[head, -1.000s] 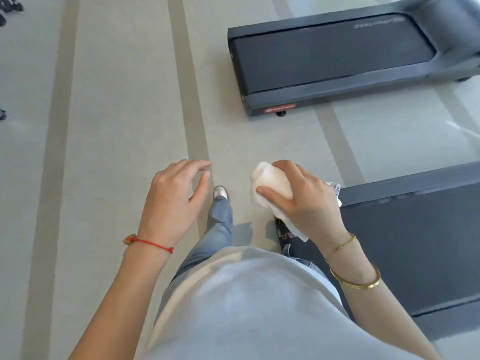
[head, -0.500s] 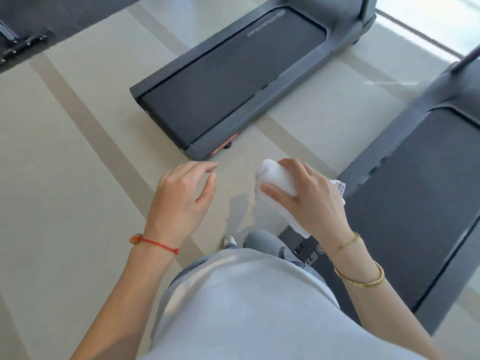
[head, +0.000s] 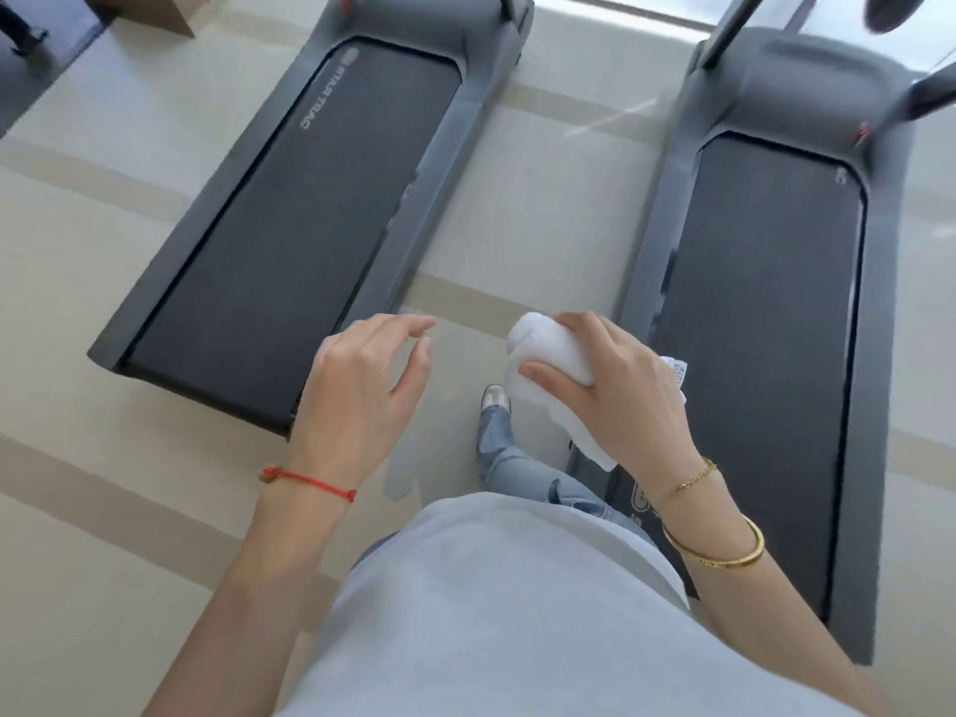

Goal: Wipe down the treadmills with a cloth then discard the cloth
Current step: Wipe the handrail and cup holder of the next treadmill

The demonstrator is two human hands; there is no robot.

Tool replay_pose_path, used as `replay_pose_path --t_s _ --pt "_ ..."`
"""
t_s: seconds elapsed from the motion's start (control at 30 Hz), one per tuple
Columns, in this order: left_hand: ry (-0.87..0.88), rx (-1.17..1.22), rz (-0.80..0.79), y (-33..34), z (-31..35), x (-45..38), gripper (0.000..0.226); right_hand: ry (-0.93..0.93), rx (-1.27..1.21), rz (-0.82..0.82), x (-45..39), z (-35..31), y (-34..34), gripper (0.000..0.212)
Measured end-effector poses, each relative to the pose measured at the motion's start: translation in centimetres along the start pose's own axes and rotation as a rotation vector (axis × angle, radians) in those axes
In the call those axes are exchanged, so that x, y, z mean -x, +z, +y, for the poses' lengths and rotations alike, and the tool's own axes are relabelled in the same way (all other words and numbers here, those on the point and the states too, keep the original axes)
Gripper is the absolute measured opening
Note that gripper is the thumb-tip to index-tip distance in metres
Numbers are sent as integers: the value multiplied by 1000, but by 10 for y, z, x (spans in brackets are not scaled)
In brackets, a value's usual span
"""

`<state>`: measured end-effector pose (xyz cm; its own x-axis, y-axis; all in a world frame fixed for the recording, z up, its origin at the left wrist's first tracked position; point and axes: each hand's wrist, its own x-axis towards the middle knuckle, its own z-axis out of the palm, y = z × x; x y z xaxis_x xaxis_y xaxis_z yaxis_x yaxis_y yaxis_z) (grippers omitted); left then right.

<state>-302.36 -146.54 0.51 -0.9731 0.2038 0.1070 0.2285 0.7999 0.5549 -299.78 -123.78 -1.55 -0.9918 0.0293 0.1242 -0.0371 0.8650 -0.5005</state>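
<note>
Two dark grey treadmills lie ahead on the pale floor. The left treadmill [head: 310,209] runs away from me at a slant, and the right treadmill [head: 765,302] runs nearly straight ahead. My right hand [head: 615,390] is closed around a bunched white cloth [head: 551,349], held in the air over the gap between them, close to the right treadmill's near left rail. A printed tag of the cloth sticks out past my knuckles. My left hand [head: 362,395] hovers with fingers spread and curled, holding nothing, above the left treadmill's rear corner.
A strip of beige floor [head: 543,209] with darker stripes runs between the two machines. My foot [head: 495,396] stands in that gap. A brown box [head: 150,10] sits at the top left beside a darker floor area. Upright posts rise from both treadmills at the far end.
The view has swung right, so both treadmills now point away from me and I face the gap between them. Both hands kept their pose; the cloth stayed in my right hand.
</note>
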Motion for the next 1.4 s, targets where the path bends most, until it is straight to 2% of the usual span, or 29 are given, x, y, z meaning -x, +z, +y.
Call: replay_pose_path --t_s 0.27,0.83,1.03,1.17,1.4 --pt "158 26 -84 13 24 -176 23 128 65 102 -134 40 -25 58" --pt "457 111 -291 86 79 -469 24 419 86 260 -337 128 -52 66" --pt "611 170 -361 116 119 -592 23 541 129 425 -420 162 -66 61" --pt "773 178 -433 132 153 -663 23 626 186 552 -470 180 -81 62" --pt "1002 227 -515 168 213 -736 22 782 288 758 -515 204 -118 59"
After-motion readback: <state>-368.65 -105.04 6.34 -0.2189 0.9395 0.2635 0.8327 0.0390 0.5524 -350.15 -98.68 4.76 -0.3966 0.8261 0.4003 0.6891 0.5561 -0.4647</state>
